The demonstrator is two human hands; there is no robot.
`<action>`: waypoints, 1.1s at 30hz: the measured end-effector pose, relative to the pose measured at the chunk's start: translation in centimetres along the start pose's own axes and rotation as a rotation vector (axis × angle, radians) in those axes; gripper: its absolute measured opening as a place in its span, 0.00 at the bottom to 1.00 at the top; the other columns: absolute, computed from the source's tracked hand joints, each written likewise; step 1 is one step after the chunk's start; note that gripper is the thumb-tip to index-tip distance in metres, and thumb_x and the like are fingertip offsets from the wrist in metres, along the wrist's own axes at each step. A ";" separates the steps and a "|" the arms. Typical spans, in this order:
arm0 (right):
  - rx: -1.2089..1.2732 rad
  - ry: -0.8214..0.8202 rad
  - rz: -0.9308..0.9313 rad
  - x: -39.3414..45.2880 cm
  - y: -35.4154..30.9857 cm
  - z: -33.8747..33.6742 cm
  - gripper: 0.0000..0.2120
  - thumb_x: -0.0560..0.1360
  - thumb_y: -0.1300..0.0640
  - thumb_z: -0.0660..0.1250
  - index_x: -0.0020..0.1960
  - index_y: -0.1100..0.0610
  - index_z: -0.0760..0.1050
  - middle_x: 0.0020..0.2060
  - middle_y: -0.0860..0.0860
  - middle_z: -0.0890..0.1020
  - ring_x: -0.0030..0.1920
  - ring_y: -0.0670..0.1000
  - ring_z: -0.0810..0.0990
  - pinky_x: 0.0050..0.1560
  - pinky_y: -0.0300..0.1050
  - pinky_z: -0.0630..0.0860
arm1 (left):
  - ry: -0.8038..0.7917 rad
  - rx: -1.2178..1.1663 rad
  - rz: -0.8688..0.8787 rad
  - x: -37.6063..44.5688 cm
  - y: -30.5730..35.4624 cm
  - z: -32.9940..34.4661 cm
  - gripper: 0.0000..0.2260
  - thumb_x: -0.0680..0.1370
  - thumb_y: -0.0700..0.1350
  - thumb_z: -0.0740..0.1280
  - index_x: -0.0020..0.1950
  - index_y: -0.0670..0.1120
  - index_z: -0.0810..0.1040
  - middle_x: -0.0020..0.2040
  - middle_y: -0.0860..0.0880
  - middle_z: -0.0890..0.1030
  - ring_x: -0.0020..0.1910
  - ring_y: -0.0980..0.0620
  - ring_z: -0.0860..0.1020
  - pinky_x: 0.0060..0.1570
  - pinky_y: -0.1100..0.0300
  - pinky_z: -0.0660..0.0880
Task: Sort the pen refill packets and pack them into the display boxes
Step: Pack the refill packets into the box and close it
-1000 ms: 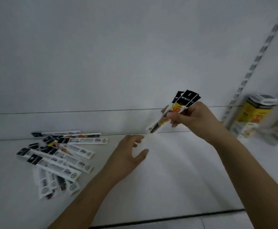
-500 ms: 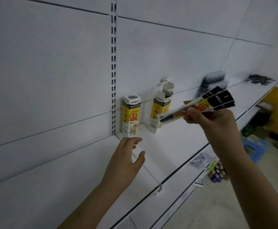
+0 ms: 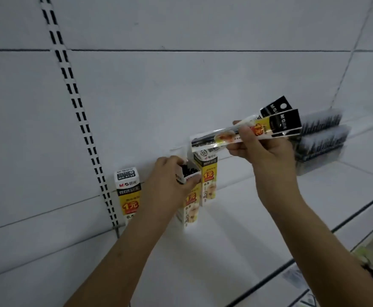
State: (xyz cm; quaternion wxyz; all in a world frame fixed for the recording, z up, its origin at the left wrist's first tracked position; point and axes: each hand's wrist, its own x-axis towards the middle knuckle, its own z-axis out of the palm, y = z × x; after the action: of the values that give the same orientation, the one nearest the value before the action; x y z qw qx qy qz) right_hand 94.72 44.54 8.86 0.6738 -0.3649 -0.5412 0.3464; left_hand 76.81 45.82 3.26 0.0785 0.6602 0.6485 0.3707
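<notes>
Three upright yellow-and-white display boxes stand on the white shelf (image 3: 236, 235) against the back wall. The left box (image 3: 128, 196) is closed. My left hand (image 3: 170, 182) grips the top of the open middle box (image 3: 188, 207), where dark refill ends show. The right box (image 3: 208, 180) stands just behind it with its flap up. My right hand (image 3: 263, 151) holds a fanned bundle of pen refill packets (image 3: 258, 127), black-headed and clear, level above the right box.
A slotted shelf upright (image 3: 79, 111) runs down the wall left of the boxes. A clear rack of dark pens (image 3: 320, 138) sits on the shelf at the right. The shelf's front edge (image 3: 291, 260) runs diagonally at lower right, with floor clutter beyond.
The view swung right from the loose packets to the boxes. My left hand reached forward and took hold of the middle box's top. My right hand carried the packets over the boxes.
</notes>
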 end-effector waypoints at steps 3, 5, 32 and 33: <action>0.053 -0.108 0.059 2.2 0.7 1.0 0.07 0.78 0.53 0.67 0.46 0.52 0.83 0.42 0.51 0.87 0.42 0.51 0.86 0.48 0.47 0.82 | -0.046 0.032 -0.028 1.2 0.3 -0.1 0.16 0.71 0.58 0.74 0.53 0.56 0.74 0.50 0.56 0.79 0.47 0.56 0.77 0.42 0.62 0.74; 0.015 -0.168 0.070 2.8 1.3 1.4 0.08 0.78 0.53 0.66 0.46 0.52 0.83 0.40 0.51 0.87 0.40 0.50 0.86 0.47 0.46 0.83 | -0.058 0.068 -0.009 1.4 0.5 -0.4 0.16 0.70 0.58 0.76 0.49 0.56 0.72 0.44 0.60 0.76 0.43 0.59 0.76 0.35 0.69 0.68; -0.530 -0.420 -0.038 1.0 0.2 -2.9 0.12 0.68 0.38 0.65 0.39 0.42 0.84 0.32 0.44 0.84 0.28 0.43 0.78 0.33 0.32 0.73 | -0.044 0.069 0.218 -4.8 -0.6 1.6 0.14 0.82 0.57 0.58 0.66 0.60 0.70 0.56 0.57 0.72 0.49 0.59 0.76 0.43 0.62 0.76; -0.596 -0.462 -0.088 1.0 -0.2 -2.9 0.10 0.68 0.38 0.65 0.40 0.40 0.84 0.31 0.43 0.83 0.27 0.42 0.75 0.29 0.30 0.68 | -0.047 0.074 0.218 -5.0 -0.5 1.7 0.14 0.82 0.57 0.58 0.67 0.59 0.70 0.56 0.57 0.72 0.49 0.59 0.76 0.43 0.63 0.76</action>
State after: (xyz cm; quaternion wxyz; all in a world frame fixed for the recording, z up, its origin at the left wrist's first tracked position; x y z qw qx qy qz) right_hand 97.77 44.99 9.04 0.4125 -0.4336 -0.7710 0.2179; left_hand 77.96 41.97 -0.17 0.0283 0.7376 0.5842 0.3374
